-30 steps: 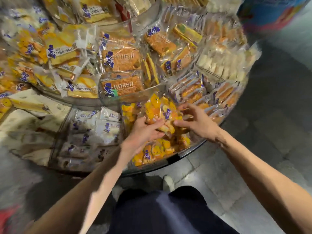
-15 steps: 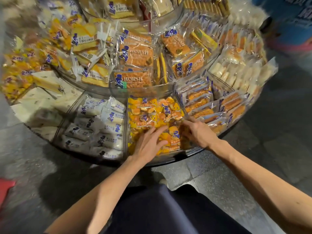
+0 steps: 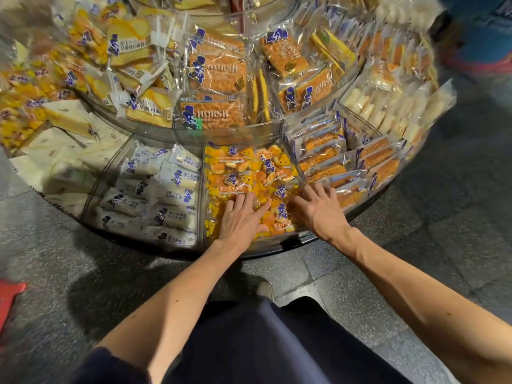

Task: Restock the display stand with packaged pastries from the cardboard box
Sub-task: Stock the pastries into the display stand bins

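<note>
A round tiered display stand (image 3: 277, 249) with clear dividers fills the upper view. Its front middle compartment holds yellow-and-orange packets of small pastries (image 3: 243, 173). My left hand (image 3: 241, 220) lies flat on those packets near the front rim, fingers straight and spread. My right hand (image 3: 318, 209) rests with spread fingers at the compartment's right edge, touching the packets there and the divider side. Neither hand grips anything. No cardboard box is in view.
White wrapped cakes (image 3: 166, 195) fill the compartment to the left, orange bar packets (image 3: 346, 162) the one to the right. The upper tier holds HORSH cracker packs (image 3: 213, 115) and sliced cakes (image 3: 138, 56). Grey stone floor (image 3: 415, 245) surrounds the stand; a red object (image 3: 8, 297) lies at far left.
Both hands held a yellow packet up over the compartment a second ago; they have lowered it, let go, and now lie flat on the packets near the front rim.
</note>
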